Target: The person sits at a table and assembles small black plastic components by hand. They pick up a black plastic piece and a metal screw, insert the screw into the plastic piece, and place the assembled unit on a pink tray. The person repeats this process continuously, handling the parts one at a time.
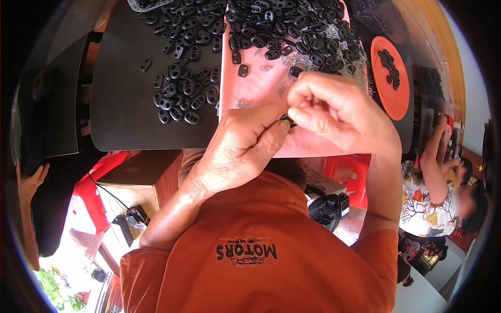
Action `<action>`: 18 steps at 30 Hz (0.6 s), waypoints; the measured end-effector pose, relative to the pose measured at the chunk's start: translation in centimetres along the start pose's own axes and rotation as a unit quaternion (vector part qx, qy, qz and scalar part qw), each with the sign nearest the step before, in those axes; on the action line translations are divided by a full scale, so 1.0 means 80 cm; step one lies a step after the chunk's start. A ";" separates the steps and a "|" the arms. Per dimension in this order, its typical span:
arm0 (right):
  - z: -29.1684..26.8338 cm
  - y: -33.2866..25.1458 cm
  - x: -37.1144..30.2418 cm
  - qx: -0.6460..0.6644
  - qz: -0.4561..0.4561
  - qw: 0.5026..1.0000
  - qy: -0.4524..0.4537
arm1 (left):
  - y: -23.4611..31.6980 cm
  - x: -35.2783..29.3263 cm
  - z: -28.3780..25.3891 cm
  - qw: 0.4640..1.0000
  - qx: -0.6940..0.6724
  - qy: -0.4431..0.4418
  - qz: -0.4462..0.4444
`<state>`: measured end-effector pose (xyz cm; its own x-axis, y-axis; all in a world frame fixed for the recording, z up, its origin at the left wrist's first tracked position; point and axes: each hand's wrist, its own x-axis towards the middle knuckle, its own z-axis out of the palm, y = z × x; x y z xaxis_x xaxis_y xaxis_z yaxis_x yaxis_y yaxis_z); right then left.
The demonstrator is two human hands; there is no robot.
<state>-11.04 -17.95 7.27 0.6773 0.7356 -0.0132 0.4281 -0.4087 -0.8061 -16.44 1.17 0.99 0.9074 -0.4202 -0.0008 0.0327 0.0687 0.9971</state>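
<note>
Over the near edge of a pink sheet (250,96), my left hand (242,143) pinches a small black cord lock (287,120) between thumb and forefinger. Most of that piece is covered by fingers. My right hand (339,112) comes in from the right with curled fingers, its thumb tip at the same piece; whatever it grips is hidden. Beyond the hands lies a big heap of black oval cord-lock parts (271,31) with two holes each. Small metal springs (342,57) are scattered and piled on the sheet's right side.
A smaller pile of cord-lock parts (182,94) rests on the dark table (122,112) at left. An orange plate (386,99) at right carries small black pieces (389,65). Other people sit at both sides. A red stool (357,180) stands below the table edge.
</note>
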 end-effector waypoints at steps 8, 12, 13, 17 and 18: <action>0.016 0.006 -0.006 -0.009 -0.018 0.999 0.037 | -0.002 -0.003 0.002 0.999 0.022 0.009 0.042; 0.015 0.022 0.021 -0.116 -0.020 0.989 0.093 | -0.006 -0.005 0.002 0.996 0.032 0.010 0.080; 0.016 0.030 0.028 -0.157 -0.043 0.980 0.114 | -0.006 -0.005 0.002 0.996 0.035 0.007 0.081; 0.017 0.037 0.054 -0.263 -0.045 0.958 0.101 | -0.009 -0.004 0.000 0.995 0.045 0.004 0.091; 0.016 0.038 0.058 -0.304 -0.029 0.947 0.097 | -0.010 -0.003 0.000 0.994 0.046 0.005 0.094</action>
<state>-7.37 -15.08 3.95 0.7141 0.6775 0.1762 0.6934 -0.6497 -0.3116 -16.71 1.22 0.20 0.8981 -0.3987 0.1858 -0.1760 0.0613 0.9825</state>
